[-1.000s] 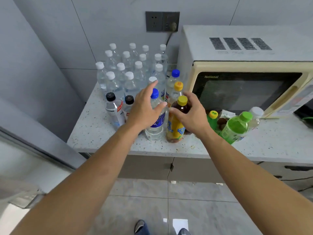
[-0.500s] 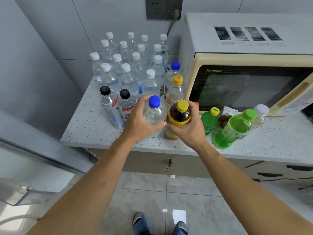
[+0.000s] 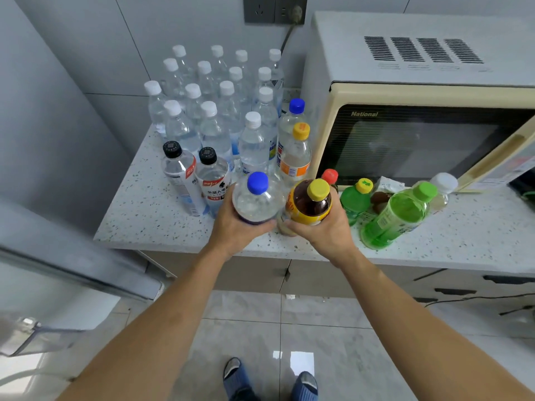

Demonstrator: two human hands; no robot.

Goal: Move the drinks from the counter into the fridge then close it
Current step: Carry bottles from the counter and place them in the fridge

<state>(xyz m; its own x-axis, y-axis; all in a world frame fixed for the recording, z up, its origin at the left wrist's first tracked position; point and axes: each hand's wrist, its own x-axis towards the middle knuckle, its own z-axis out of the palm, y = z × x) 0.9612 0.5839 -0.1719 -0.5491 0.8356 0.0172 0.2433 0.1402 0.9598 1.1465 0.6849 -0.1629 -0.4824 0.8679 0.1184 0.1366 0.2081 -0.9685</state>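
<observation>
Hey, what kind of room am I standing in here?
Most likely a home kitchen: a microwave sits on a speckled counter with cabinets below, and an open fridge door shows at the left.

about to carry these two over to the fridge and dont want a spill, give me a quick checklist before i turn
1. Left hand grips the blue-capped clear bottle: ok, fingers wrap its body.
2. Right hand grips the yellow-capped brown bottle: ok.
3. Caps on both held bottles: ok, both in place; tightness cannot tell.
4. Held bottles apart from neighbours: not ok, the red-capped bottle and the small green bottle stand close by the right hand.
5. Tilted large green bottle: not ok, it leans among the other bottles and could get knocked.
6. Fridge door open: ok, its door shelf shows at lower left; free space inside cannot tell.
</observation>
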